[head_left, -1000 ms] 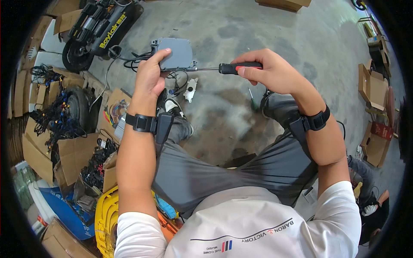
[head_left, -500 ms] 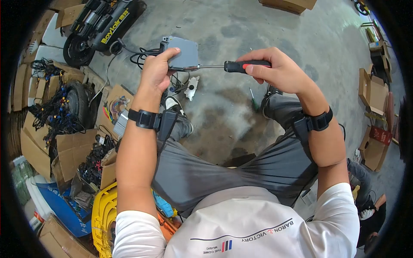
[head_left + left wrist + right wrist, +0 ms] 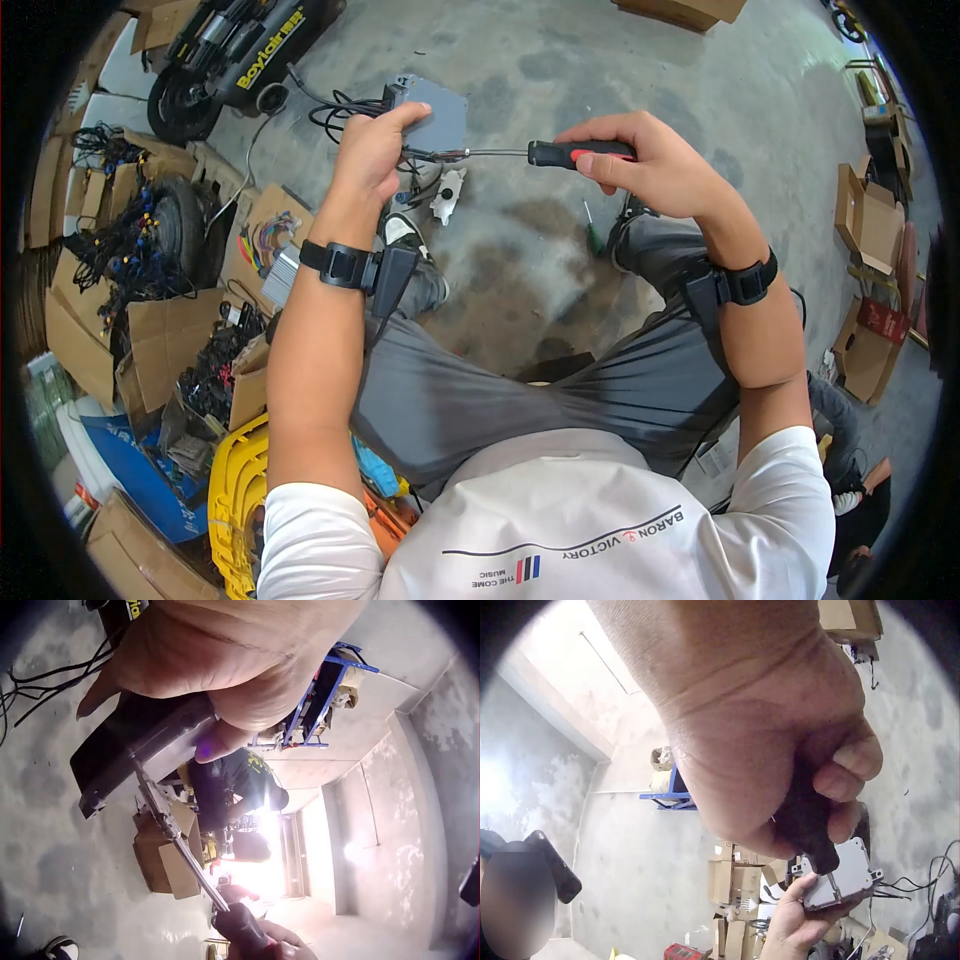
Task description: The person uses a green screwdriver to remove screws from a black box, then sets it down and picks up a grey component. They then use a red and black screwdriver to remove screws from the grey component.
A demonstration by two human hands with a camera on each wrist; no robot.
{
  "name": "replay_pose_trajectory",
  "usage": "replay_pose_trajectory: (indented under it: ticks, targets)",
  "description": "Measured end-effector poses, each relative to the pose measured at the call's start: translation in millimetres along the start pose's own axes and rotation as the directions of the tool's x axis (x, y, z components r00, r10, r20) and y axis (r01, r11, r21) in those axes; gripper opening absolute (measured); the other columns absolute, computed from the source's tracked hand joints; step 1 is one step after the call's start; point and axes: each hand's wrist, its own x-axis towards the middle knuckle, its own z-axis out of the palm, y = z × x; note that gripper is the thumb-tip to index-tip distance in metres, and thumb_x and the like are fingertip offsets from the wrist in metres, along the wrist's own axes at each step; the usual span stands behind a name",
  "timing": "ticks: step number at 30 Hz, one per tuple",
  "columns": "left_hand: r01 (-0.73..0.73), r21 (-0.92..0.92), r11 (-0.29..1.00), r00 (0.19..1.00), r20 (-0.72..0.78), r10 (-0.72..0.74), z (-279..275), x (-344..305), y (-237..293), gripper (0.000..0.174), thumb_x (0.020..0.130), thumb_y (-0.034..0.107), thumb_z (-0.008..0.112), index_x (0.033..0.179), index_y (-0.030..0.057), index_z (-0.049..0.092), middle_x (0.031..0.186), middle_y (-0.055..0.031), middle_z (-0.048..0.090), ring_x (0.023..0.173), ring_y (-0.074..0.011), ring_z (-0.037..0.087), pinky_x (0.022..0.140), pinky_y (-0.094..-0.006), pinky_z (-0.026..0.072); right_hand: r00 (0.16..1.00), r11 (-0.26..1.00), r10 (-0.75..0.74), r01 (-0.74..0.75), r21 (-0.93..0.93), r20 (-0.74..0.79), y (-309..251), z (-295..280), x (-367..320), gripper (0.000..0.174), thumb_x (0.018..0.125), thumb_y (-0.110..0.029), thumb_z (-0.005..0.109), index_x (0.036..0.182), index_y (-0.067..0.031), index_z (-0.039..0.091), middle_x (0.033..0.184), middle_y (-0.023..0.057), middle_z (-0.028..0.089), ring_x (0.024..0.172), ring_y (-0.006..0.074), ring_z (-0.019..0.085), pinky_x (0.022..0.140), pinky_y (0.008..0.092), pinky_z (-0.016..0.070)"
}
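My left hand (image 3: 368, 158) grips a flat grey casing (image 3: 440, 128), thumb lying over its top face. Black cables (image 3: 345, 104) run off the casing's left side. A screwdriver (image 3: 565, 153) with a black and red handle is held in my right hand (image 3: 640, 160), its shaft level and its tip at the casing's near right edge. In the left wrist view, the metal shaft (image 3: 184, 844) meets the dark side of the casing (image 3: 142, 750). The right wrist view shows fingers curled around the black handle (image 3: 810, 821), with the casing (image 3: 847, 874) beyond.
Below the casing, a whitish metal part (image 3: 448, 196) lies on the concrete floor. Another screwdriver (image 3: 593, 232) lies by the right foot. Cartons with tangled wires (image 3: 215, 365) crowd the left side, near a black air compressor (image 3: 255, 65). Open cartons (image 3: 868, 215) stand at right.
Both hands, with the casing and the screwdriver, have shifted a little to the right in the head view. The casing has tilted slightly, and the screwdriver tip stays at its edge.
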Motion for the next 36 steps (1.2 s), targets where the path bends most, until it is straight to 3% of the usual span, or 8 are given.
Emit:
replay_pose_trajectory:
  ticks: [4,6,13,20,27,31,34,36]
  targets:
    - [-0.048,0.045,0.998,0.999,0.008,0.048,1,3,-6,0.026,0.079,0.007,0.074,0.093,-0.0126,0.065,0.091,-0.0148,0.068,0.077,-0.0217,0.067,0.071,-0.0339,0.0539,0.983,0.981,0.176,-0.179,0.071,0.057,-11,3,0,0.028,0.097,-0.026,0.059,0.111,-0.0033,0.068,0.067,0.0005,0.057,0.051,0.0050,0.043,0.044,0.0238,0.0326]
    - [-0.073,0.064,0.995,0.997,-0.002,0.073,2,1,-6,0.025,0.078,0.006,0.073,0.088,-0.0150,0.065,0.088,-0.0161,0.068,0.074,-0.0214,0.067,0.067,-0.0330,0.0534,0.912,0.836,0.376,-0.409,0.365,0.161,-6,6,2,0.028,0.099,-0.029,0.057,0.106,-0.0037,0.067,0.065,0.0010,0.056,0.043,0.0043,0.036,0.037,0.0231,0.0244]
    - [-0.115,0.039,0.993,0.992,-0.051,0.117,-8,13,-11,0.019,0.074,0.004,0.075,0.083,-0.0105,0.067,0.084,-0.0129,0.068,0.069,-0.0202,0.066,0.064,-0.0334,0.0523,0.873,0.609,0.445,-0.460,0.646,0.201,7,27,6,0.030,0.099,-0.027,0.056,0.109,0.0001,0.063,0.061,-0.0007,0.051,0.041,0.0037,0.032,0.035,0.0201,0.0206]
    - [-0.185,0.039,0.982,0.976,-0.107,0.188,-10,12,-13,0.016,0.072,0.002,0.076,0.081,-0.0085,0.067,0.082,-0.0116,0.068,0.068,-0.0200,0.065,0.063,-0.0331,0.0521,0.996,0.999,0.051,-0.052,-0.009,-0.076,22,38,11,0.030,0.091,-0.028,0.061,0.106,-0.0037,0.071,0.065,0.0071,0.059,0.052,0.0164,0.051,0.052,0.0332,0.0435]
    - [-0.168,0.091,0.982,0.976,-0.127,0.179,-12,5,-8,0.018,0.071,0.002,0.077,0.081,-0.0089,0.068,0.082,-0.0116,0.068,0.068,-0.0200,0.065,0.062,-0.0330,0.0520,0.939,0.770,-0.343,0.259,-0.583,-0.036,13,45,7,0.034,0.085,-0.025,0.065,0.113,-0.0054,0.068,0.079,0.0150,0.069,0.070,0.0342,0.064,0.062,0.0398,0.0513]
    - [-0.195,0.080,0.978,0.973,-0.109,0.203,-13,3,-4,0.018,0.072,0.003,0.078,0.082,-0.0084,0.068,0.082,-0.0102,0.068,0.067,-0.0181,0.064,0.063,-0.0313,0.0505,0.921,0.747,-0.387,0.285,-0.600,-0.044,10,47,4,0.037,0.086,-0.025,0.065,0.118,-0.0054,0.064,0.078,0.0149,0.067,0.069,0.0341,0.064,0.062,0.0399,0.0511]
    - [-0.259,0.135,0.956,0.953,-0.122,0.276,-11,6,0,0.018,0.072,0.004,0.078,0.081,-0.0078,0.069,0.082,-0.0091,0.068,0.067,-0.0166,0.063,0.063,-0.0304,0.0490,0.925,0.884,-0.364,0.308,-0.352,-0.105,9,48,5,0.037,0.088,-0.023,0.062,0.120,-0.0041,0.063,0.073,0.0116,0.063,0.066,0.0281,0.063,0.058,0.0391,0.0490]
    - [-0.291,0.161,0.943,0.940,-0.138,0.313,-6,4,4,0.017,0.073,0.005,0.078,0.081,-0.0075,0.069,0.081,-0.0086,0.068,0.067,-0.0159,0.062,0.062,-0.0299,0.0482,0.999,0.988,0.012,-0.006,0.152,-0.040,6,46,5,0.038,0.091,-0.021,0.060,0.124,-0.0020,0.060,0.076,0.0068,0.062,0.066,0.0163,0.058,0.052,0.0311,0.0445]
